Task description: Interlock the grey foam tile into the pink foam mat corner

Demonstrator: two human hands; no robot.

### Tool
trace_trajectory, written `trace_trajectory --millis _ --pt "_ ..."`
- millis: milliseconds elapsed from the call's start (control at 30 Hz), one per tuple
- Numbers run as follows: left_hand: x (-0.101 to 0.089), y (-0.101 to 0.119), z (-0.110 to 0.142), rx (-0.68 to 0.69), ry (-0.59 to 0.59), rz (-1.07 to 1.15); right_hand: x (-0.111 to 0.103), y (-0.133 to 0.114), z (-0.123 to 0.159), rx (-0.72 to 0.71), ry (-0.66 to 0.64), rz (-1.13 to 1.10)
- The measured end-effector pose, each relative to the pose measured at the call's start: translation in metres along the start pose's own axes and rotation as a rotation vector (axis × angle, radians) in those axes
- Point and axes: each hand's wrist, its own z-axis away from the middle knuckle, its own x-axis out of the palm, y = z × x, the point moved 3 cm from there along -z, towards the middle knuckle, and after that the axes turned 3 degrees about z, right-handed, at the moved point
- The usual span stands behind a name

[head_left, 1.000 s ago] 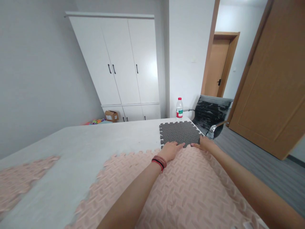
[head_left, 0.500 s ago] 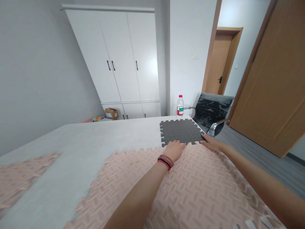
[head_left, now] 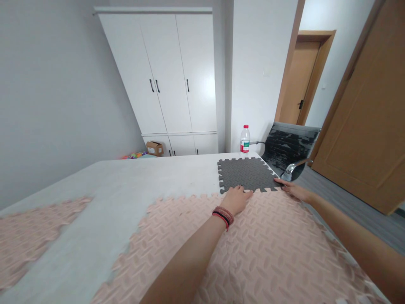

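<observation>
A dark grey foam mat tile (head_left: 247, 173) with toothed edges lies flat on the far right of the table. Its near edge meets a large pink foam mat (head_left: 268, 240) with a raised tread pattern. My left hand (head_left: 236, 199), with bracelets at the wrist, rests palm down over the seam, fingers stretched forward onto the grey tile's edge. At the grey tile's near right corner, my right hand (head_left: 294, 191) lies by the table edge with fingers extended, touching the mats where they join. Neither hand is wrapped around anything.
Another pink foam mat (head_left: 34, 236) lies at the left of the white table (head_left: 126, 181). A red-capped bottle (head_left: 244, 139) stands at the far edge. Beyond the right edge is a worn black chair (head_left: 289, 145). A cardboard box (head_left: 154, 148) sits near the white cabinet (head_left: 167, 76).
The camera view has turned slightly left, so the scene sits further right. My right hand has slid slightly outward along the corner of the grey tile; my left hand stays on the seam.
</observation>
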Motion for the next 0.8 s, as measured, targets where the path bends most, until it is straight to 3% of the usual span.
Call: trace_trajectory --millis 233,567,700,800 --pt "0.001 0.004 -0.001 -0.049 0.012 0.016 0.011 0.005 -0.009 -0.135 0.059 0.198" --pt "-0.008 0.037 0.005 -0.27 -0.024 0.114 0.025 -0.001 -0.013 -0.128 0.114 0.5" --pt "-0.016 0.021 0.016 -0.228 -0.058 0.292 0.024 -0.006 -0.006 -0.146 0.124 0.556" --pt "-0.026 -0.013 0.048 -0.2 -0.071 0.444 0.022 -0.005 -0.001 -0.172 0.142 0.563"
